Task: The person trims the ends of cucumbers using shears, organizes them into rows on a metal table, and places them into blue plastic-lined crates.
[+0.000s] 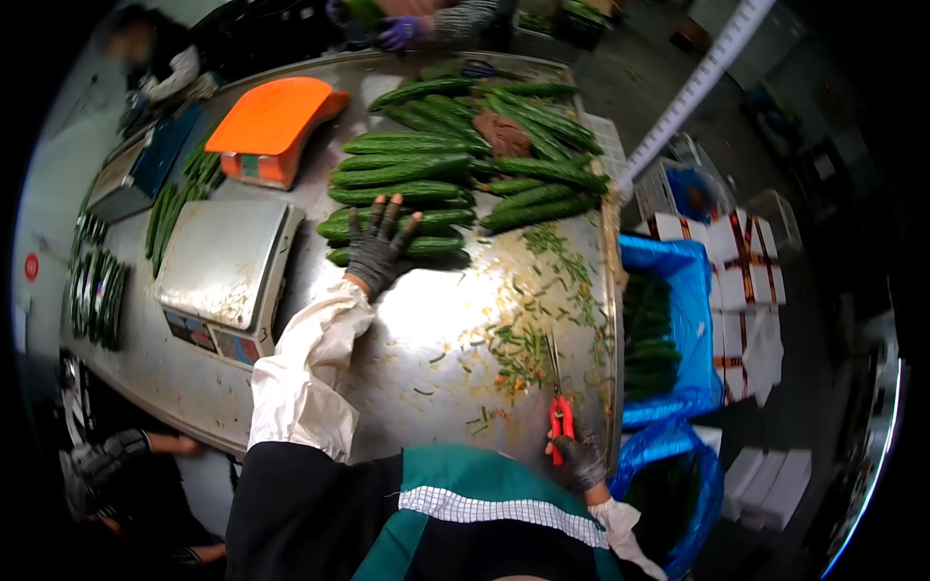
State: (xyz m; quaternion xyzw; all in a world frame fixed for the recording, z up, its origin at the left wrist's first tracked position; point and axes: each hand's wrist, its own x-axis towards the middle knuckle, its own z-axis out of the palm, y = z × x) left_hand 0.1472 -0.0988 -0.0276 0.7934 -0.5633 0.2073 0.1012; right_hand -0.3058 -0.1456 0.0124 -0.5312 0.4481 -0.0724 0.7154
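Note:
My left hand (376,247), in a dark fingerless glove, lies with spread fingers on the near end of a row of cucumbers (402,167). Gloved as well, my right hand (578,455) is closed round the red handles of the scissors (561,416) at the near right of the metal table (417,387). The scissor blades point away from me, towards green trimmings (523,353) scattered on the tabletop. More cucumbers (542,198) lie at the back right, with a brown cloth (502,134) on them.
A metal scale (221,257) and an orange scale (269,116) stand on the left. Blue-lined crates (693,329) holding cucumbers stand beyond the right edge, near white boxes (746,257). Across the table is a co-worker's purple-gloved hand (397,34); other people are at the left.

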